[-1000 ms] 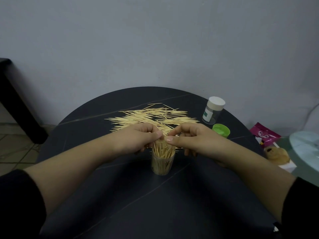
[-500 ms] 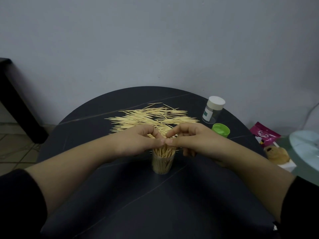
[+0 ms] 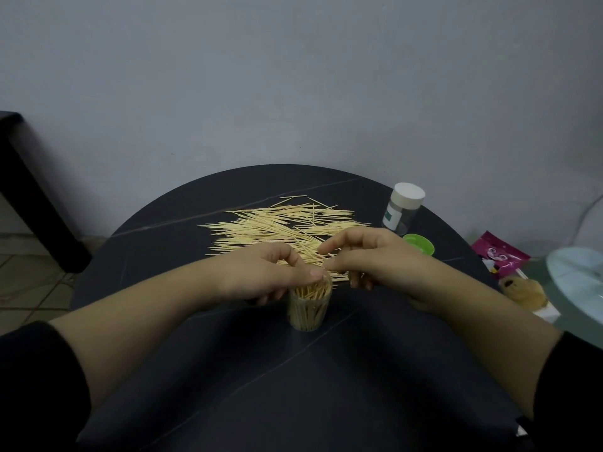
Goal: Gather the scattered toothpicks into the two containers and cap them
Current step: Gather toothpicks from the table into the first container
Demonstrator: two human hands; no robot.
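**Entry: open toothpick container, filling in hand**

**Location.** Open container [image 3: 309, 308]: clear, upright, near the middle of the dark round table [image 3: 195, 370], packed with standing sticks up to its mouth.

**Left hand** [image 3: 270, 277]. Fingers curled, thumb tip at the container's rim on the stick ends. Whether any sticks are pinched cannot be told.

**Right hand** [image 3: 368, 259]. Forefinger stretched toward the loose heap, thumb a little apart beneath it, other fingers curled under. A hold on anything cannot be told.

**Scattered toothpicks** [image 3: 284, 226]. A large flat heap just beyond both hands, mostly lying one way.

**Second container** [image 3: 403, 207]. White cap on, at the table's far right, apart from the heap.

**Green cap** [image 3: 418, 247]. Loose on the table, just in front of the second container.

**Handling note (judgement).**
- Take small aligned bundles.
- Steady the open container at its rim, since it is likely light and easily tipped.
- Press the ends level so that the green cap will seat.
- This container looks near full, so most of the heap probably belongs in the second, which must first be uncapped.

**Surroundings.**
- Behind: a plain grey wall [image 3: 293, 93].
- Left: black furniture [image 3: 29, 190] over a tiled floor [image 3: 19, 285].
- Right: a pink packet [image 3: 501, 256], a small tan plush toy [image 3: 525, 290] and a pale round surface [image 3: 580, 282]
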